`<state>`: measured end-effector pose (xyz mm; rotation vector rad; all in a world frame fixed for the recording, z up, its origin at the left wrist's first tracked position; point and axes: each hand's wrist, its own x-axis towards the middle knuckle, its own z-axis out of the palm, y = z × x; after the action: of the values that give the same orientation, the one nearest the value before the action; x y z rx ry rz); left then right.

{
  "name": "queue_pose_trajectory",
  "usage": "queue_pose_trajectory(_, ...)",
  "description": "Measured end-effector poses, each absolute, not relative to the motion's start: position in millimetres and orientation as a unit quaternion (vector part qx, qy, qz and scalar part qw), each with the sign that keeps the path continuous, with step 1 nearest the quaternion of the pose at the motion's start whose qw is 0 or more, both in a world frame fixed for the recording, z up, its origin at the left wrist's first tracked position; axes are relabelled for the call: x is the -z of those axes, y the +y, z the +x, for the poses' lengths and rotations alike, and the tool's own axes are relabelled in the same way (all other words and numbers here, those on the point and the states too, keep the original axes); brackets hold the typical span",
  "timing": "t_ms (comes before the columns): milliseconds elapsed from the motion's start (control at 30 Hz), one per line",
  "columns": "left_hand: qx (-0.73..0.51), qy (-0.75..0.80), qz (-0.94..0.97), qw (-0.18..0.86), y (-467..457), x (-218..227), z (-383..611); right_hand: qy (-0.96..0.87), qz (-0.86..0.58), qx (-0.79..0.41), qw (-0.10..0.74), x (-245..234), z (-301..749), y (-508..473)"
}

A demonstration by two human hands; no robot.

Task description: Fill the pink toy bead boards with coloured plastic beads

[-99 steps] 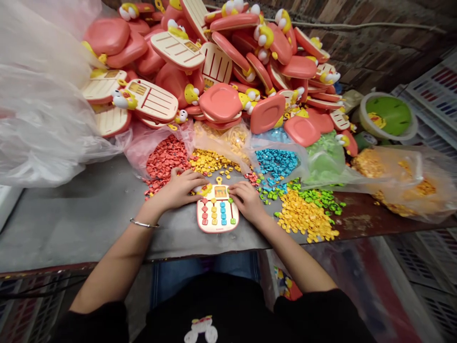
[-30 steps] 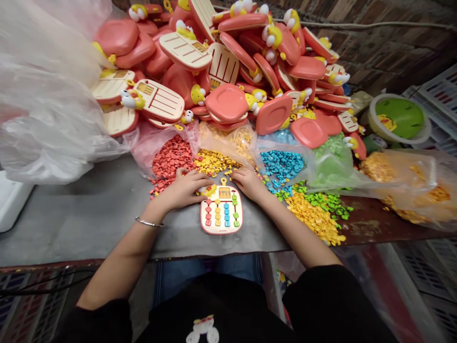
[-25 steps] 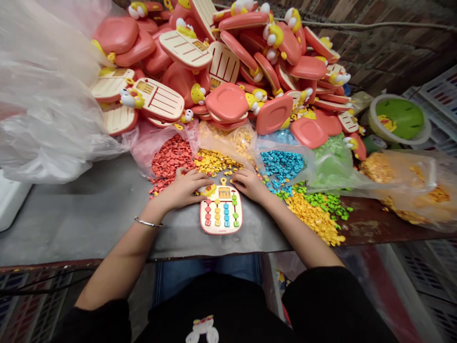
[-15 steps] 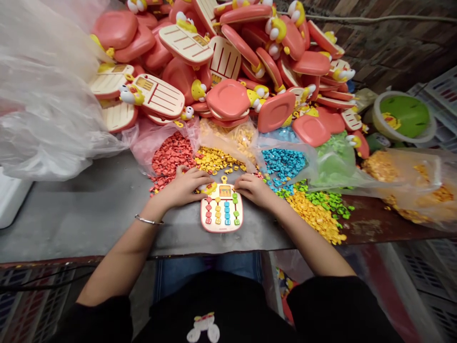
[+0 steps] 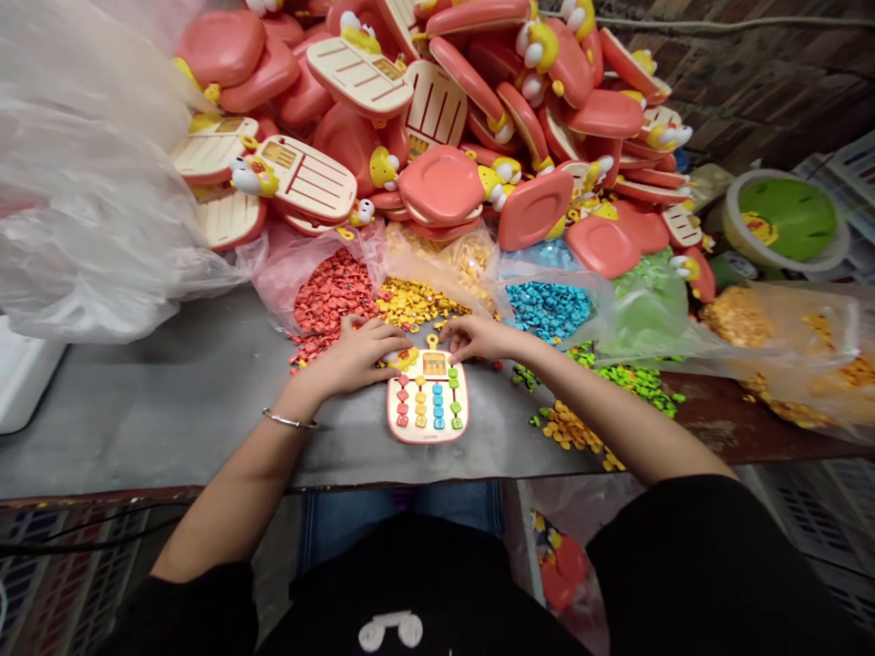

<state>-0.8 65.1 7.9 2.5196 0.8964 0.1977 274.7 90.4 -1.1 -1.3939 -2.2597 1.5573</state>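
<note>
A cream toy board (image 5: 429, 435) with a pink rim lies flat on the table, a yellow ring (image 5: 432, 341) at its top. Its slots hold columns of small red, yellow, blue and green pieces. My left hand (image 5: 360, 358) is closed on the board's upper left, beside a yellow animal head (image 5: 403, 360) that it partly covers. Over the upper right corner, near the ring, my right hand (image 5: 478, 339) has its fingers bent and pinched together. Whatever is between those fingertips is too small to make out.
Behind the board lie loose red pieces (image 5: 334, 292), yellow pieces (image 5: 414, 302) and blue pieces (image 5: 549, 310) spilling from plastic bags. Green pieces (image 5: 639, 383) and orange-yellow pieces (image 5: 574, 428) lie at right. Pink-backed boards (image 5: 441, 187) are heaped behind. A round tub (image 5: 735, 214) stands far right.
My right hand has shifted left and slightly up, from the board's right edge toward the ring. My left hand stays at the upper left of the board. The view has shifted slightly.
</note>
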Motion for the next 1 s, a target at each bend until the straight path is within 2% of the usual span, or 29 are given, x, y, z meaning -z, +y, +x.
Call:
queue_pose_trajectory(100, -0.077, 0.322, 0.915, 0.23, 65.5, -5.4, -0.2, -0.766, -0.457, -0.448, -0.057, -8.7, 262.6, 100.4)
queue_pose_trajectory(233, -0.086, 0.322, 0.913, 0.237, 66.5, -2.2, 0.4, -0.811, -0.426, -0.382, -0.124, -23.0, 250.8, 103.5)
queue_pose_trajectory(300, -0.089, 0.319, 0.912, 0.243, 66.9, -1.7, 0.3, -0.815, -0.42, -0.374, -0.138, -26.6, 250.8, 101.8)
queue_pose_trajectory(400, -0.09, 0.318, 0.91, 0.25, 67.7, -1.6, -0.2, -0.796, -0.433, -0.407, -0.116, -25.9, 257.9, 97.1)
queue_pose_trajectory(567, -0.107, 0.309, 0.912, 0.248, 67.6, -4.6, -0.4, -0.706, -0.438, -0.556, -0.035, -16.3, 273.5, 86.4)
queue_pose_trajectory(667, -0.16, 0.304, 0.91, 0.234, 65.2, -11.0, -0.8, -0.709, -0.433, -0.556, 0.024, -16.8, 278.0, 73.3)
queue_pose_trajectory(767, -0.245, 0.309, 0.893, 0.217, 62.7, -18.6, -3.2, -0.725, -0.473, -0.488, 0.112, -28.9, 280.2, 49.6)
queue_pose_trajectory(900, -0.344, 0.335, 0.856, 0.19, 62.2, -22.5, -7.8, -0.743, -0.549, -0.289, 0.253, -51.4, 285.3, 1.1)
queue_pose_trajectory(1000, -0.362, 0.362, 0.843, 0.167, 62.9, -20.0, -8.5, -0.702, -0.593, -0.173, 0.355, -54.2, 300.4, -49.1)
